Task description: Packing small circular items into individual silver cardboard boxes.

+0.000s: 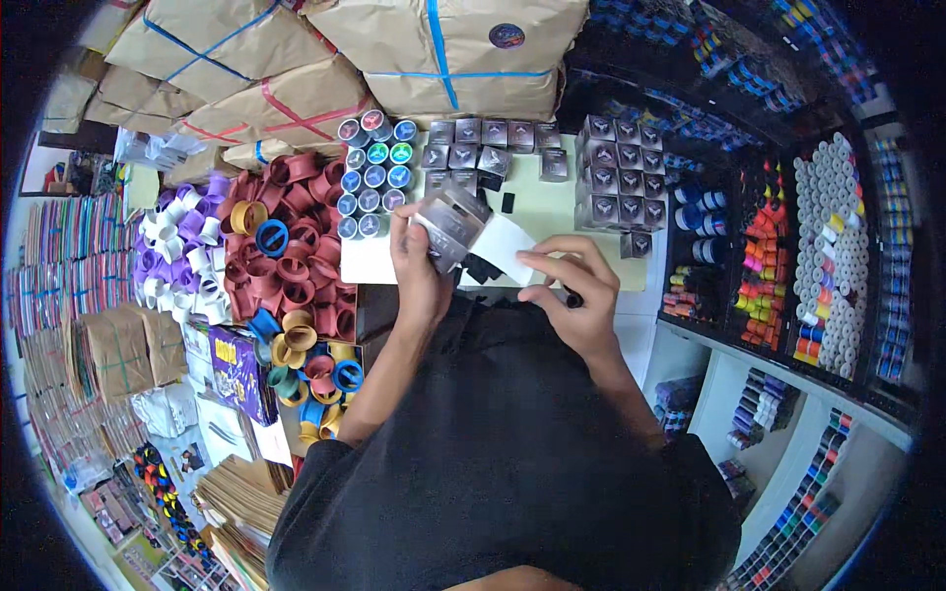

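In my left hand (419, 261) is a small grey printed box (451, 227), tilted, with fingers and thumb wrapped round its sides. From its right side sticks out a white flap or card (505, 248); I cannot tell whether it is part of the box. The fingertips of my right hand (579, 288) close on the right edge of that white piece. Below the box lie some small black pieces (481, 269), partly hidden. Beyond my hands, similar grey boxes (493, 161) stand in rows on the pale tabletop (537, 209).
Round tubs (376, 177) stand in rows left of the boxes. A stack of grey boxes (621, 177) stands at right. Dark red plastic rings (296, 222) and white and purple ones (177, 241) are heaped farther left. Wrapped parcels (453, 49) line the back; spool shelves (828, 256) fill the right.
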Action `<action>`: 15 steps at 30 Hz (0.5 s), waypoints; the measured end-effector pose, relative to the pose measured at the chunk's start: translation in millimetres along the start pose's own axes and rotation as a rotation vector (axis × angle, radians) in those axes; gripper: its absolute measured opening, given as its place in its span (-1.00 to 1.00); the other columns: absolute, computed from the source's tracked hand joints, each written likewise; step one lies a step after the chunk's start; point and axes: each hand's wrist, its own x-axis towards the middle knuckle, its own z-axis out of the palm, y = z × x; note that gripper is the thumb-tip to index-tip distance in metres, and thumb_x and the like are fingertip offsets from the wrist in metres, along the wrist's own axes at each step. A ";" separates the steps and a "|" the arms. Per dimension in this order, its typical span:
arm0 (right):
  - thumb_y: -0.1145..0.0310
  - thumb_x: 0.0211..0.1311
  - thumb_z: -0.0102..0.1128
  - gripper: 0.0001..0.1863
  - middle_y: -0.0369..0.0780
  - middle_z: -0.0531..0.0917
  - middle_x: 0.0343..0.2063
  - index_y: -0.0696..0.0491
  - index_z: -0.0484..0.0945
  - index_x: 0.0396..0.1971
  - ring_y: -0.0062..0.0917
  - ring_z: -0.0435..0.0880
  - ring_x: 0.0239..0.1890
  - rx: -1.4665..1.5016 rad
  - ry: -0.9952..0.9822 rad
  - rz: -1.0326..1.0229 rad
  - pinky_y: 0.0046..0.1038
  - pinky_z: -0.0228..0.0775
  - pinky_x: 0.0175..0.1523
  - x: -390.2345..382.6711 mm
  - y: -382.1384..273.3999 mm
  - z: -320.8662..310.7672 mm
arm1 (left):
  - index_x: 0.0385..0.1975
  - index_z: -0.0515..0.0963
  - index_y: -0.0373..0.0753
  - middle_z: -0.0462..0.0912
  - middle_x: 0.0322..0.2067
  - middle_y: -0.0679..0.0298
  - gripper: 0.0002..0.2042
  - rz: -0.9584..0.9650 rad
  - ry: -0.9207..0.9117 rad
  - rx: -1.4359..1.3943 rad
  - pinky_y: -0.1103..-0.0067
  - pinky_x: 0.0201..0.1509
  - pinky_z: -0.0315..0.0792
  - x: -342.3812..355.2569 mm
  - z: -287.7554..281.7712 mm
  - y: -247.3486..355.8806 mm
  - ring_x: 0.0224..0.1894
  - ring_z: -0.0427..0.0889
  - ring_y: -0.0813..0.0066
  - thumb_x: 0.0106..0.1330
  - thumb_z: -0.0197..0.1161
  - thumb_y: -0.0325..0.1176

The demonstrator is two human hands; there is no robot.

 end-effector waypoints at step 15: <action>0.25 0.51 0.11 -0.60 -0.23 0.51 0.27 0.04 0.54 0.24 -0.81 0.49 -0.46 0.627 0.042 0.547 -0.64 0.46 -0.39 -3.0 21.1 24.4 | 0.23 0.35 -0.33 0.49 0.03 0.05 -0.21 0.364 -0.300 1.026 0.39 0.17 0.44 -8.9 8.0 10.9 0.08 0.55 0.14 -0.09 0.60 -0.43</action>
